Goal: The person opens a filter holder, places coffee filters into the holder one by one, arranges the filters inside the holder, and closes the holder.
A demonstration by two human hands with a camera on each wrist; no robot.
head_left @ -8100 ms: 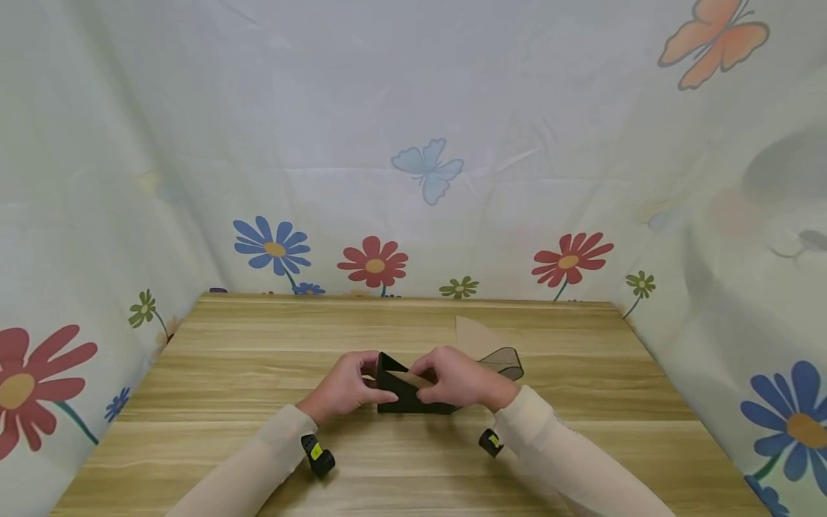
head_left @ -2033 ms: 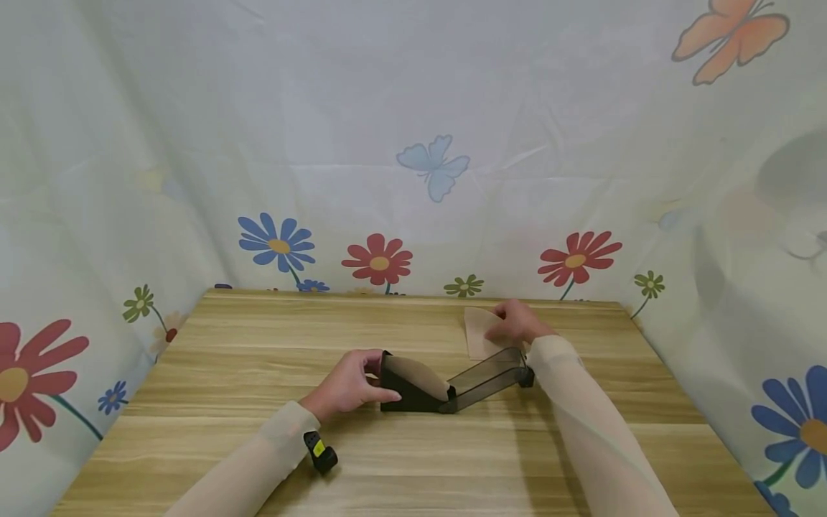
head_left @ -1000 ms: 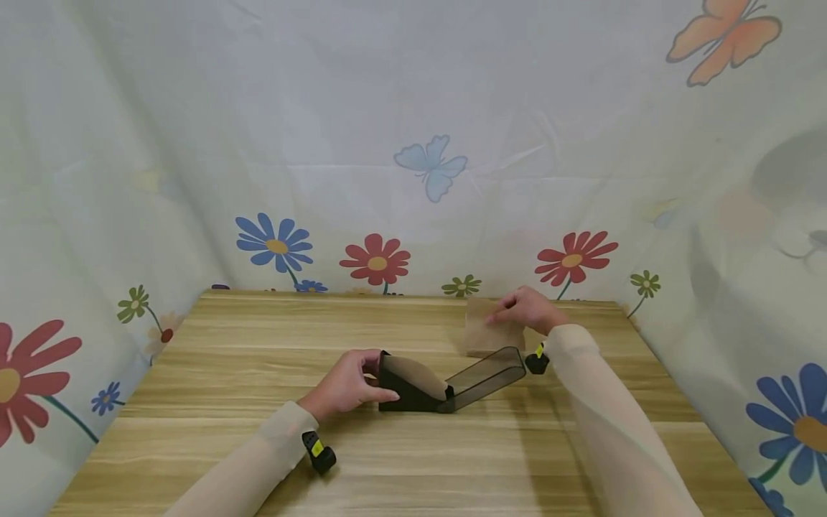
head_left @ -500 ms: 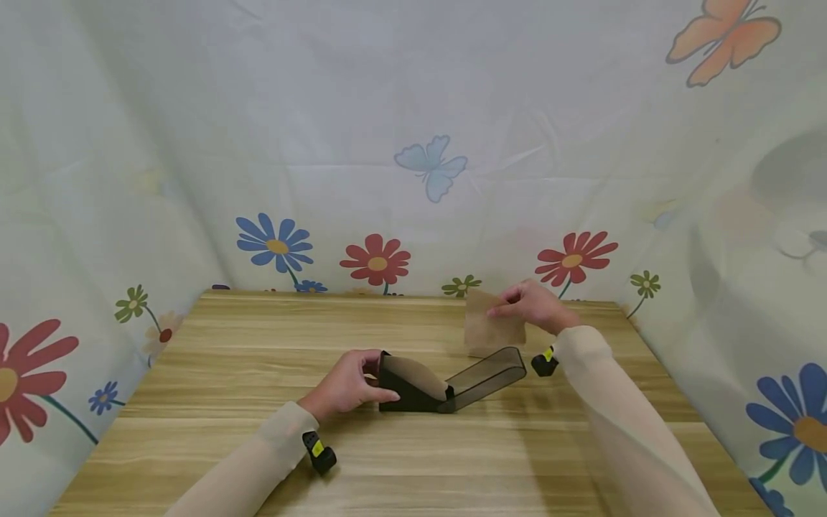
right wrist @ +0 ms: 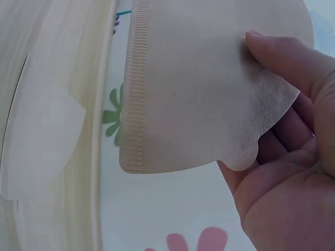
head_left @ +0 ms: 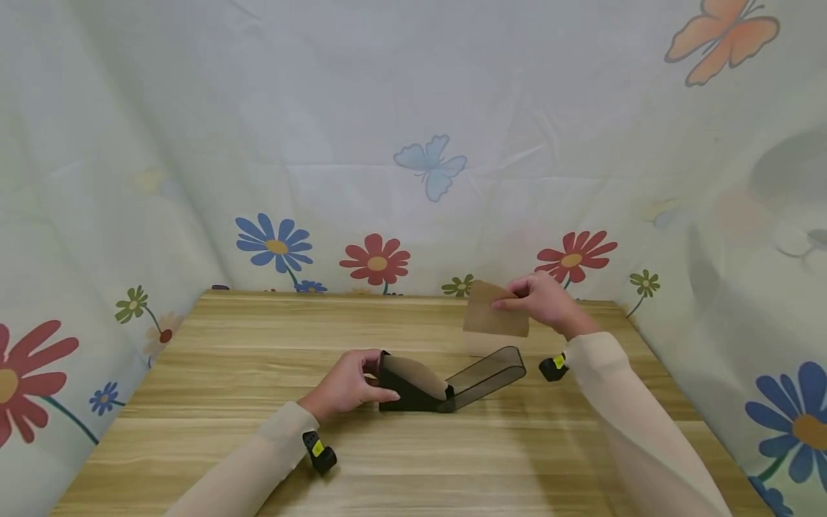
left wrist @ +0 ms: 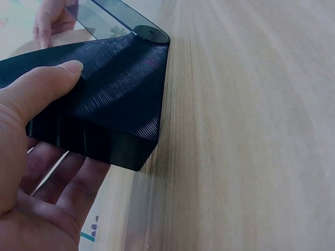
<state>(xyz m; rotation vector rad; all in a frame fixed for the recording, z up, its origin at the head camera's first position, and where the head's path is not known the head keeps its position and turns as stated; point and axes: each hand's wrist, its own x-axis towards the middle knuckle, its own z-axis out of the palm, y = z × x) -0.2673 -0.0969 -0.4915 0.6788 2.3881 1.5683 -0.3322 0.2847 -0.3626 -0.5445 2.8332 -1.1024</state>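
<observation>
Table (head_left: pixel 362 467), wood-grained, fronts flowered cloth (head_left: pixel 310 108); left fingers (left wrist: pixel 86 183) grip a black box (head_left: pixel 403 397), right fingers (right wrist: pixel 293 126) pinch brown paper (head_left: pixel 487 318).

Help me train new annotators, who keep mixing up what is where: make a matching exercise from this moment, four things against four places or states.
Things:
1. Black holder
2. See-through lid
3. Ribbed-edge paper sheet
4. Blue butterfly

Places or states:
A. Pinched by the right grip
B. Printed on the backdrop
C. Standing open, joined at a round pivot
D. Held at one end by the left grip

Right pairs: 1-D, 2-C, 3-A, 4-B
</observation>
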